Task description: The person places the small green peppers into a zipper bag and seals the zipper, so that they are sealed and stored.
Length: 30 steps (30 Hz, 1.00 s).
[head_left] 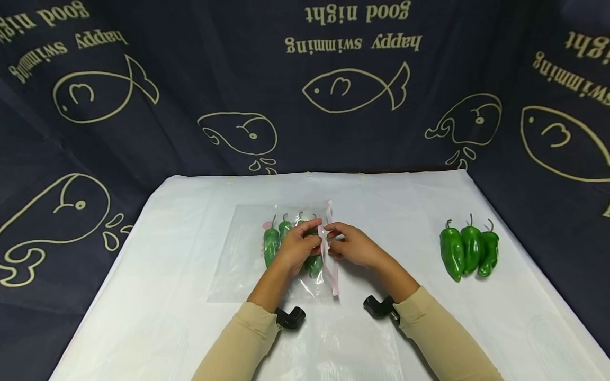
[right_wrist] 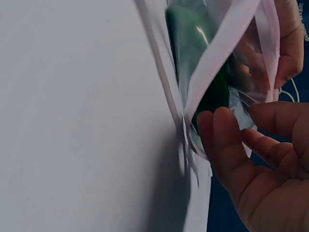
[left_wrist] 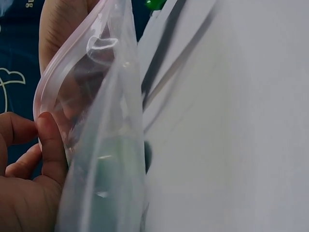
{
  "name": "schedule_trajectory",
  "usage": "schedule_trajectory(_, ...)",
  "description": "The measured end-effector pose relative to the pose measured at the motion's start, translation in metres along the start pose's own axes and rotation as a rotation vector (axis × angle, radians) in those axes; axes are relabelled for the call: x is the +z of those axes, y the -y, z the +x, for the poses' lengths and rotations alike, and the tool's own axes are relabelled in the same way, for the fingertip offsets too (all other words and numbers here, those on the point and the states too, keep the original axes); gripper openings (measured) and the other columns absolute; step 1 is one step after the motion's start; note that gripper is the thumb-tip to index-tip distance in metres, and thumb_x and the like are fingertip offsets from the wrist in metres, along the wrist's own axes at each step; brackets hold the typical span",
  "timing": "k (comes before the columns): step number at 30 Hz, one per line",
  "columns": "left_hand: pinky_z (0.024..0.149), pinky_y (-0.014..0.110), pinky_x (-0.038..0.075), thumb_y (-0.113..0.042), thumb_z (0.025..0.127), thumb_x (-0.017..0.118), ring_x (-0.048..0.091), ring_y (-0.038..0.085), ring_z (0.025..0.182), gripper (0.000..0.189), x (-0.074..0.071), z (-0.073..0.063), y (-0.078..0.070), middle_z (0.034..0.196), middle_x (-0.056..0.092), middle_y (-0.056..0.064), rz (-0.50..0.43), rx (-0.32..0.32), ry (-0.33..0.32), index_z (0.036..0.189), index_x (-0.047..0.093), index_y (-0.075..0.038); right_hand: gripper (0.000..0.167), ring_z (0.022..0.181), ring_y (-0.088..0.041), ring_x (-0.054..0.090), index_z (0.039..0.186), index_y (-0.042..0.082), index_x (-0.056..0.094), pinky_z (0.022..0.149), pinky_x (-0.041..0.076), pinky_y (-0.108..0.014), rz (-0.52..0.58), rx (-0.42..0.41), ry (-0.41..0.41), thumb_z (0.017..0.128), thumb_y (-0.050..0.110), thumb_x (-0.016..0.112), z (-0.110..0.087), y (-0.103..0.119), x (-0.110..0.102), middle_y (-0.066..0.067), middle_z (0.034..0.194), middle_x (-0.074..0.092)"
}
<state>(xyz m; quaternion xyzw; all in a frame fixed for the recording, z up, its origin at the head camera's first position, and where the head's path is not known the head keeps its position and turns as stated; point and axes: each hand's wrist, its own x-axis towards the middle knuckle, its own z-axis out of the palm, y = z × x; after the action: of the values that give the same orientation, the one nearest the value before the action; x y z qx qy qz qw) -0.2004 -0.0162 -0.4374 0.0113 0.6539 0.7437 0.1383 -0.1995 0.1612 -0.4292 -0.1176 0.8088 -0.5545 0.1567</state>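
A clear zip bag [head_left: 248, 264] with a pink-edged mouth lies on the table, holding several green peppers [head_left: 271, 246] side by side. My left hand [head_left: 297, 244] reaches over the bag and pinches the rim of its mouth; the left wrist view shows that thumb [left_wrist: 52, 145] against the pink edge. From the other side, my right hand [head_left: 355, 244] pinches the mouth's plastic between thumb and fingers [right_wrist: 270, 145]. The mouth gapes between the hands, and one pepper [right_wrist: 188, 43] shows close to it in the right wrist view. My left hand partly covers the peppers.
Three more green peppers [head_left: 469, 248] lie together on the table's right side. A white cloth covers the table [head_left: 181, 227], and a clear plastic sheet [head_left: 343, 349] lies near its front. Dark printed curtains [head_left: 267, 58] hang behind and at both sides.
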Motion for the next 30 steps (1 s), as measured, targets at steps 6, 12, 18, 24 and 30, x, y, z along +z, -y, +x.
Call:
schedule_trajectory(6, 0.067, 0.024, 0.057, 0.01, 0.082, 0.056, 0.06, 0.014, 0.083, 0.056, -0.001, 0.004, 0.004, 0.123, 0.06, 0.017, -0.028, 0.002, 0.018, 0.137, 0.056, 0.001, 0.044, 0.089, -0.029, 0.065, 0.138, -0.001, 0.052, 0.072, 0.058, -0.041, -0.058, -0.006, -0.019, 0.094, 0.003, 0.055, -0.002, 0.001, -0.009, -0.022, 0.124, 0.057)
schedule_trajectory(12, 0.068, 0.023, 0.057, 0.009, 0.083, 0.055, 0.06, 0.012, 0.084, 0.056, -0.002, 0.005, 0.006, 0.128, 0.057, 0.022, -0.018, -0.003, 0.033, 0.139, 0.054, 0.002, 0.045, 0.093, -0.032, 0.065, 0.139, 0.0, 0.052, 0.073, 0.057, -0.041, -0.09, -0.008, -0.035, 0.094, 0.006, 0.057, -0.006, 0.003, -0.019, -0.022, 0.126, 0.058)
schedule_trajectory(18, 0.074, 0.027, 0.058, 0.008, 0.083, 0.056, 0.06, 0.012, 0.084, 0.055, -0.001, 0.004, 0.005, 0.119, 0.06, 0.022, 0.001, 0.0, 0.012, 0.138, 0.055, 0.003, 0.048, 0.1, -0.036, 0.064, 0.141, -0.001, 0.049, 0.078, 0.057, -0.044, -0.11, -0.022, -0.04, 0.097, 0.012, 0.059, -0.011, 0.007, -0.034, -0.026, 0.132, 0.054)
schedule_trajectory(24, 0.077, 0.03, 0.058, 0.007, 0.082, 0.058, 0.06, 0.014, 0.084, 0.056, 0.001, 0.004, 0.005, 0.117, 0.059, 0.018, 0.008, 0.007, 0.015, 0.137, 0.056, 0.002, 0.047, 0.112, -0.036, 0.059, 0.142, 0.001, 0.047, 0.084, 0.055, -0.049, -0.13, -0.031, -0.084, 0.099, 0.016, 0.06, -0.027, 0.008, -0.065, -0.024, 0.139, 0.049)
schedule_trajectory(30, 0.079, 0.031, 0.059, 0.006, 0.081, 0.058, 0.058, 0.013, 0.083, 0.055, 0.001, 0.003, 0.006, 0.107, 0.058, 0.014, 0.025, 0.002, -0.001, 0.136, 0.057, 0.001, 0.049, 0.117, -0.034, 0.056, 0.143, 0.002, 0.048, 0.088, 0.054, -0.047, -0.2, -0.043, -0.108, 0.099, 0.02, 0.061, -0.042, 0.009, -0.091, -0.021, 0.14, 0.05)
